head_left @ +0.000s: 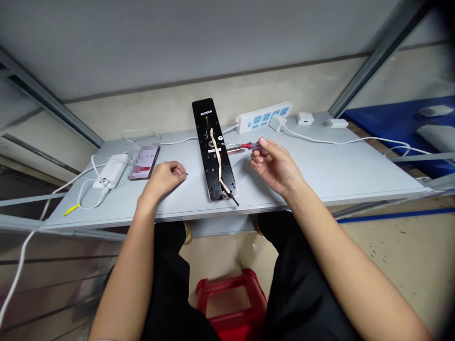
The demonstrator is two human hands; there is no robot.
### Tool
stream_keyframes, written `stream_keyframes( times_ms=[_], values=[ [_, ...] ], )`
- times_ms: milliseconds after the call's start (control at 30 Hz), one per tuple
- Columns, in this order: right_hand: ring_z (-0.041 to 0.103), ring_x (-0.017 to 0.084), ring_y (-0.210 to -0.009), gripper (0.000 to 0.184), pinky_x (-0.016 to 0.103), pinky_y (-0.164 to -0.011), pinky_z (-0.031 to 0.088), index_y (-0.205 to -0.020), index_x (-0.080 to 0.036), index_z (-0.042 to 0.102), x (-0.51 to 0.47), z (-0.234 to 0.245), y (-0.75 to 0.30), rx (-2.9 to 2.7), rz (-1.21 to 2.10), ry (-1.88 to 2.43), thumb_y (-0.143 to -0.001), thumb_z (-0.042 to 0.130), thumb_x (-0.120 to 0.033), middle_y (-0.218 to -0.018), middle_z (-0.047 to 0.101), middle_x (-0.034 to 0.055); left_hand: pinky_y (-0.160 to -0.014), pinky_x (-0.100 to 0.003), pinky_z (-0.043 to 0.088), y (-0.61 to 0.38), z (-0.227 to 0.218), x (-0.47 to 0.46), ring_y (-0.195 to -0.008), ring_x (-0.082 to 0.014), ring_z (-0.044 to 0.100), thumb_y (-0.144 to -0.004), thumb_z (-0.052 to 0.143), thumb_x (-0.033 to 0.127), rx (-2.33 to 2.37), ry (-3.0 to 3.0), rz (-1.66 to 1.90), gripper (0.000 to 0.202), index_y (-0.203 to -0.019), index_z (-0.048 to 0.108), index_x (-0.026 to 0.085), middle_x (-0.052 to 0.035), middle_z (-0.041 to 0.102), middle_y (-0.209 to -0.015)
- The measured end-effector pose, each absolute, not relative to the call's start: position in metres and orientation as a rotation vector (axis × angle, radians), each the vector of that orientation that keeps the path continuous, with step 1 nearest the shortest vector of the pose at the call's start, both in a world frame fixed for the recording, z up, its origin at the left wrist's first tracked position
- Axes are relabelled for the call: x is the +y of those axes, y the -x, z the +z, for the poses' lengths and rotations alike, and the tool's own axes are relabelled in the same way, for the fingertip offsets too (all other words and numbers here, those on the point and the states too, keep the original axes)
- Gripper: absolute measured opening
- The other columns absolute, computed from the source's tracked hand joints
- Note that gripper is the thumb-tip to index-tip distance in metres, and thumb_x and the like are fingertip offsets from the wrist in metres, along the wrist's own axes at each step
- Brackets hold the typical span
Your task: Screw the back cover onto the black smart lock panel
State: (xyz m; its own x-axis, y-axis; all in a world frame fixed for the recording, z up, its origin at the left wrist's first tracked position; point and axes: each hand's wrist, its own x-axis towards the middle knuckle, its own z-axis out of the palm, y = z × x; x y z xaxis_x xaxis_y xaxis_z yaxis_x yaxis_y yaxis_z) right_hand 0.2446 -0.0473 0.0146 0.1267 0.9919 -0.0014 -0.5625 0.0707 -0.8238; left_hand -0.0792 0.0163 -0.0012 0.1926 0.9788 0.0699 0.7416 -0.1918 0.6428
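Observation:
A long black panel [215, 156], resembling the back of a door lock, lies lengthwise across the table. A cable in cream-coloured wrap [218, 158] runs along it to a black end overhanging the near edge. From the right, my right hand [275, 163] is closed round the handle of a screwdriver [249, 146], whose thin shaft points left with its tip at the panel's right edge. My left hand [165, 179] rests on the table left of the panel, fingers curled. A tiny dark piece [186, 174] shows at its fingertips, too small to name.
A phone [144, 162] lies left of my left hand, beside a white adapter [112, 171] with looped cables. Behind the panel is a white power strip [263, 117] with a charger plugged in. More white chargers [304, 118] sit at the back right. A red stool [232, 303] stands below.

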Motion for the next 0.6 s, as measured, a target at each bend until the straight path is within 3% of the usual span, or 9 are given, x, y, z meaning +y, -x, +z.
stream_keyframes(
  times_ms=[300,600],
  values=[
    [0.054,0.005,-0.058,0.051,0.018,-0.057,0.053,-0.081,-0.022,0.068,-0.048,0.015,-0.245,-0.674,1.329,0.766,-0.063,0.111,-0.042,-0.069,0.065,-0.0059,-0.08,-0.03,0.053,0.086,-0.002,0.019,-0.078,-0.0212,0.07,-0.074,0.066,0.023,1.638,-2.096,0.609,0.021,-0.083,0.084,0.018,-0.004,0.08,-0.082],
    [0.053,0.004,-0.057,0.053,0.016,-0.057,0.054,-0.078,-0.021,0.068,-0.049,0.015,-0.244,-0.645,1.345,0.752,-0.06,0.113,-0.042,-0.067,0.065,-0.006,-0.091,-0.034,0.06,0.097,-0.009,0.02,-0.088,-0.026,0.077,-0.085,0.071,0.025,1.602,-2.217,0.704,0.018,-0.085,0.089,0.023,-0.0054,0.087,-0.097]
  ],
)
